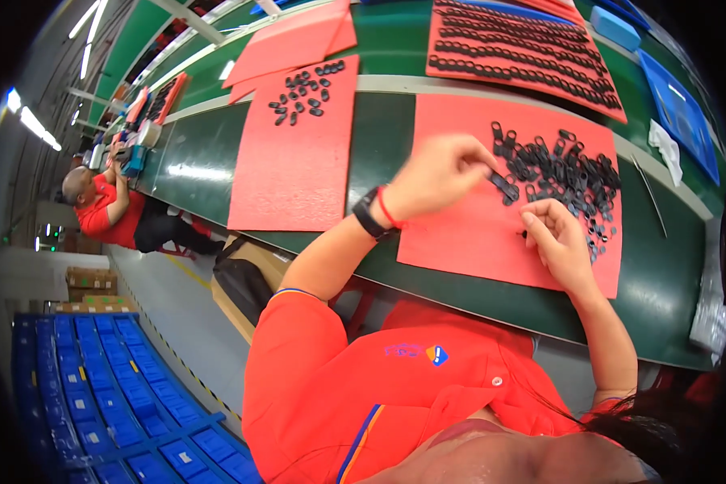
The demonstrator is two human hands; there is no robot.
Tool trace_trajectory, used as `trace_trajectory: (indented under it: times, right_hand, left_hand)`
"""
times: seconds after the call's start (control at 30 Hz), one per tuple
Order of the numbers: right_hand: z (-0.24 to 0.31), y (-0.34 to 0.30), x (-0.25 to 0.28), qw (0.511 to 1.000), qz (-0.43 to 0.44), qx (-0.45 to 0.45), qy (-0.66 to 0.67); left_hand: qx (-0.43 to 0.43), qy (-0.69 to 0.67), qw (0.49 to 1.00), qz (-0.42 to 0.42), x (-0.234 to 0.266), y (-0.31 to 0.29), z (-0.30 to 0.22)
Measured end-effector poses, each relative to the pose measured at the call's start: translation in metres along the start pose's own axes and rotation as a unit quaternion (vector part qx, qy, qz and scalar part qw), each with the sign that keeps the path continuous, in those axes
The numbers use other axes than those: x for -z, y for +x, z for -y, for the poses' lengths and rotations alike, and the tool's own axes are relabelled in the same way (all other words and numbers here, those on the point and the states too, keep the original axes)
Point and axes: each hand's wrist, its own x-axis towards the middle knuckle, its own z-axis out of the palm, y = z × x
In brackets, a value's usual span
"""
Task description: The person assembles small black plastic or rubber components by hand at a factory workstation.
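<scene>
My left hand (442, 176), with a dark band and a red cord at its wrist, is pinched closed over the pink mat (452, 242). At its fingertips is a small black oblong part (504, 188) with rounded ends. To the right, my right hand (558, 240) hovers low over the same mat with its fingers curled together. A tiny dark bit shows by its fingertips, too small to name. Just beyond both hands lies a loose pile of black ring-ended parts (569, 168). Small grey discs (595, 234) are scattered at the pile's near right side.
Another pink mat (290, 177) at left carries several black parts. Rows of black parts fill a far pink board (524, 56). Tweezers (650, 196), a white tissue (665, 152) and a blue tray (679, 113) lie right. A co-worker (109, 206) sits far left, near blue bins (129, 395).
</scene>
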Motion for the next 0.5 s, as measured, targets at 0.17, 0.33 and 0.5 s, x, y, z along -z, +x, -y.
trace_trajectory:
  times: [0.17, 0.33, 0.5]
  right_hand:
    - [-0.007, -0.001, 0.002, 0.999, 0.008, 0.031, -0.042]
    - [-0.002, -0.012, 0.004, 0.980, -0.004, 0.110, -0.164]
    - [-0.002, -0.008, 0.000, 0.969, -0.017, 0.147, -0.198]
  left_hand:
    - [0.098, 0.160, 0.973, -0.137, 0.095, -0.006, 0.010]
    - [0.147, 0.341, 0.896, -0.242, 0.186, -0.030, 0.055]
    - [0.153, 0.401, 0.871, -0.239, 0.221, -0.043, 0.089]
